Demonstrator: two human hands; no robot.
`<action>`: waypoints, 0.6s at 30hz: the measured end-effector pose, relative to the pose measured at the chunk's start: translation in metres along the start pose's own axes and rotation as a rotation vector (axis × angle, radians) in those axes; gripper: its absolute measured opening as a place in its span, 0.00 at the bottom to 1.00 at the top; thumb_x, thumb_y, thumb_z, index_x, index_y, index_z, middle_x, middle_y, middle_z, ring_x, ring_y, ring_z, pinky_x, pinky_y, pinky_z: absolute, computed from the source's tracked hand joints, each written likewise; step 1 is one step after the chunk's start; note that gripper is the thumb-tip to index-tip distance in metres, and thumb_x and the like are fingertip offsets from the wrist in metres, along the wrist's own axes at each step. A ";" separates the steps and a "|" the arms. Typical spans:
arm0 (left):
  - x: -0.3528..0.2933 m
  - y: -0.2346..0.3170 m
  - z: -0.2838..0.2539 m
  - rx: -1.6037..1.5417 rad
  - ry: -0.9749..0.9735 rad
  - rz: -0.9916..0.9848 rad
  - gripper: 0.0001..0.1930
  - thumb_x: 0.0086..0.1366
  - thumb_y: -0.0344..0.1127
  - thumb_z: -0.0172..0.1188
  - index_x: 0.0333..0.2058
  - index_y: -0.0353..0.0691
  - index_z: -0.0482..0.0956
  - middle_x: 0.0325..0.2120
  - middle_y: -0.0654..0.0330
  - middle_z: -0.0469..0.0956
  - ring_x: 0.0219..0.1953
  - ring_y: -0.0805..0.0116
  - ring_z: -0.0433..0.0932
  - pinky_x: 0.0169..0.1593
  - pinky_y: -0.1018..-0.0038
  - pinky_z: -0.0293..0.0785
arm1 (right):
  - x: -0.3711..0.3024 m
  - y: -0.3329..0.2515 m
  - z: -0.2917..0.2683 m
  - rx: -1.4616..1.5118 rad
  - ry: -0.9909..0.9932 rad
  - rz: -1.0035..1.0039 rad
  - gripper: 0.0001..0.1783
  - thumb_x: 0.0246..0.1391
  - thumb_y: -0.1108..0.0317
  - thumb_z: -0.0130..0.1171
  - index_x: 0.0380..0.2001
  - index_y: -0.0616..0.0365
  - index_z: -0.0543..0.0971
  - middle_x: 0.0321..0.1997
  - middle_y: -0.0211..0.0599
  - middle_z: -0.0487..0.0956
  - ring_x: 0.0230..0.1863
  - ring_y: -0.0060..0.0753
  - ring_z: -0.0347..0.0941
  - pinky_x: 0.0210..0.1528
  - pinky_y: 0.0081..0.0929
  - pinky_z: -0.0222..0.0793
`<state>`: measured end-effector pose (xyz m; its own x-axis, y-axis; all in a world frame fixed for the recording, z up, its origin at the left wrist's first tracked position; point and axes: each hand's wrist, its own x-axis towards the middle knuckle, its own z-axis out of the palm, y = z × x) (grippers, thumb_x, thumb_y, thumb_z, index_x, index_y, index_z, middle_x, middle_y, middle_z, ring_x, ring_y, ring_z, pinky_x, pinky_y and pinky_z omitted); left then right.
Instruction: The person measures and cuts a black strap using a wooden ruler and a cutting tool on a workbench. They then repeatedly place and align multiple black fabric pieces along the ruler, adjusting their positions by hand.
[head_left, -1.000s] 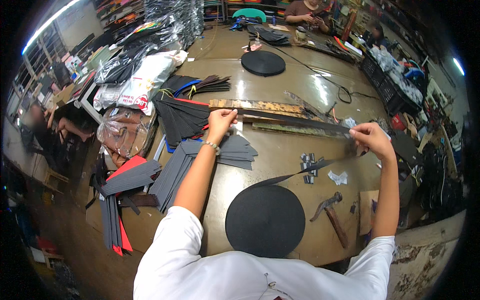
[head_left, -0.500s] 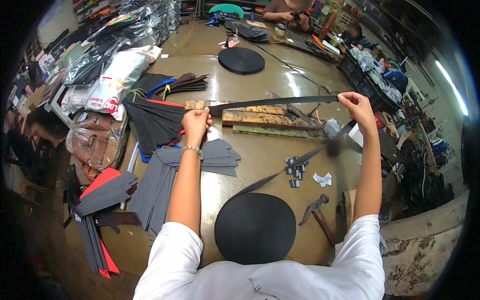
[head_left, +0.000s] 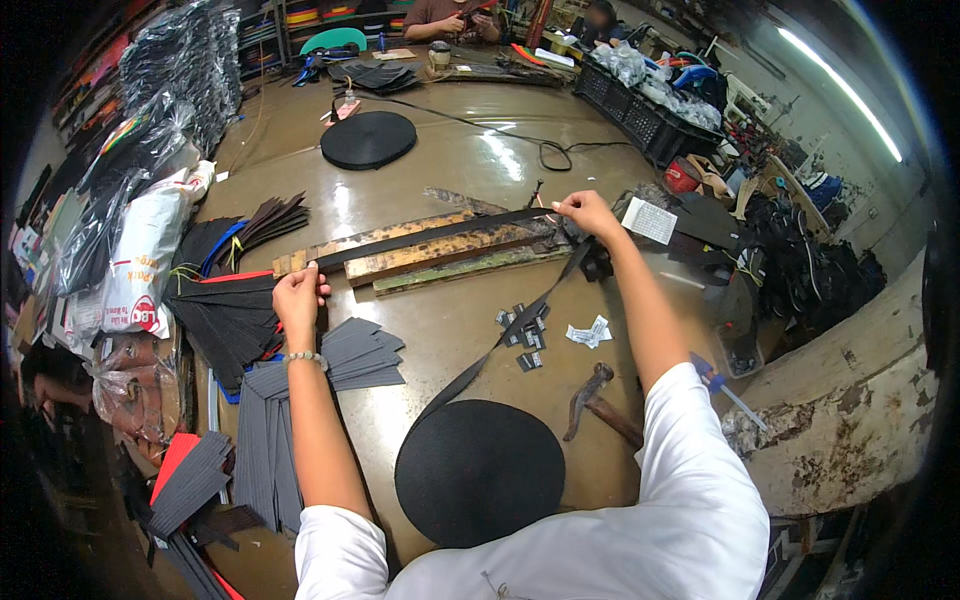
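Observation:
A black webbing strap (head_left: 430,233) is stretched between my two hands, along the stained wooden boards (head_left: 440,256). My left hand (head_left: 300,293) pinches it at the boards' left end. At their right end, beside an upright metal peg, my right hand (head_left: 588,215) pinches the strap between thumb and fingers. From there the webbing slants back down to a large flat black roll (head_left: 480,474) right in front of me. Small dark labels (head_left: 524,332) lie under or beside this slanting length, and white paper tags (head_left: 590,332) lie to their right.
A hammer (head_left: 598,402) lies right of the roll. Bundles of grey strips (head_left: 275,425) and black strips (head_left: 225,320) cover the left side. Farther back are a second black roll (head_left: 368,140) and a black crate (head_left: 645,115) of plastic-wrapped things. Another person (head_left: 450,22) is at the far end.
Both hands have lowered the strap toward the boards, its right end now near the peg. The slanting length to the roll has shifted too. My view has turned to the right.

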<state>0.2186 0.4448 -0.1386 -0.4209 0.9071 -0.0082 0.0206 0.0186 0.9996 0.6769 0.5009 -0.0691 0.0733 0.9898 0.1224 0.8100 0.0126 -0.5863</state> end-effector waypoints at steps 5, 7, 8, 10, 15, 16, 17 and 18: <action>-0.002 0.001 -0.001 0.017 -0.014 0.006 0.13 0.57 0.38 0.58 0.25 0.31 0.75 0.19 0.60 0.76 0.17 0.79 0.74 0.16 0.84 0.66 | -0.005 -0.007 0.003 -0.168 0.029 -0.049 0.17 0.43 0.56 0.61 0.25 0.61 0.79 0.22 0.42 0.77 0.25 0.37 0.73 0.31 0.30 0.66; -0.002 0.002 -0.001 0.000 -0.019 0.001 0.13 0.58 0.38 0.58 0.25 0.31 0.75 0.19 0.61 0.76 0.17 0.79 0.73 0.16 0.84 0.66 | -0.005 -0.009 0.003 -0.175 0.029 -0.040 0.16 0.42 0.56 0.62 0.24 0.60 0.80 0.23 0.44 0.77 0.27 0.38 0.74 0.32 0.30 0.67; -0.003 0.003 -0.001 0.000 -0.024 -0.001 0.13 0.58 0.38 0.57 0.25 0.31 0.75 0.19 0.61 0.76 0.17 0.79 0.73 0.17 0.84 0.66 | -0.003 -0.009 0.002 -0.168 0.002 -0.032 0.16 0.41 0.57 0.63 0.24 0.60 0.80 0.23 0.44 0.78 0.27 0.38 0.74 0.32 0.30 0.67; -0.002 0.003 0.000 0.002 -0.027 -0.005 0.12 0.58 0.37 0.57 0.25 0.31 0.76 0.18 0.61 0.76 0.17 0.79 0.73 0.17 0.84 0.66 | 0.001 -0.008 0.001 -0.152 -0.031 -0.043 0.15 0.40 0.57 0.64 0.24 0.60 0.80 0.24 0.44 0.78 0.26 0.37 0.74 0.31 0.30 0.67; -0.001 0.000 0.000 0.001 -0.023 0.009 0.12 0.58 0.36 0.57 0.24 0.30 0.76 0.18 0.61 0.76 0.17 0.79 0.73 0.18 0.84 0.67 | 0.020 -0.004 -0.005 -0.293 -0.071 -0.151 0.15 0.36 0.60 0.67 0.23 0.61 0.80 0.21 0.46 0.77 0.24 0.41 0.75 0.29 0.32 0.68; -0.001 0.000 0.000 0.022 -0.018 0.023 0.12 0.58 0.36 0.57 0.24 0.30 0.76 0.18 0.60 0.76 0.17 0.79 0.73 0.18 0.83 0.68 | 0.022 -0.004 -0.004 -0.311 -0.092 -0.107 0.15 0.36 0.60 0.67 0.23 0.61 0.80 0.21 0.46 0.77 0.24 0.41 0.75 0.29 0.32 0.68; -0.001 -0.001 0.000 -0.012 -0.005 0.029 0.12 0.58 0.36 0.57 0.24 0.30 0.76 0.18 0.60 0.76 0.17 0.79 0.73 0.18 0.83 0.69 | 0.024 -0.003 -0.005 -0.318 -0.103 -0.085 0.14 0.35 0.60 0.67 0.22 0.61 0.80 0.21 0.46 0.77 0.24 0.41 0.75 0.29 0.31 0.68; -0.002 -0.001 0.001 -0.020 0.005 0.024 0.12 0.57 0.36 0.57 0.24 0.30 0.76 0.18 0.60 0.76 0.17 0.78 0.74 0.18 0.83 0.69 | 0.025 -0.004 -0.006 -0.324 -0.079 -0.090 0.14 0.35 0.60 0.67 0.22 0.60 0.80 0.21 0.46 0.78 0.24 0.41 0.75 0.29 0.31 0.68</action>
<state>0.2199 0.4437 -0.1398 -0.4252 0.9050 0.0157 0.0129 -0.0112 0.9999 0.6790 0.5245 -0.0591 -0.0421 0.9948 0.0924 0.9547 0.0673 -0.2898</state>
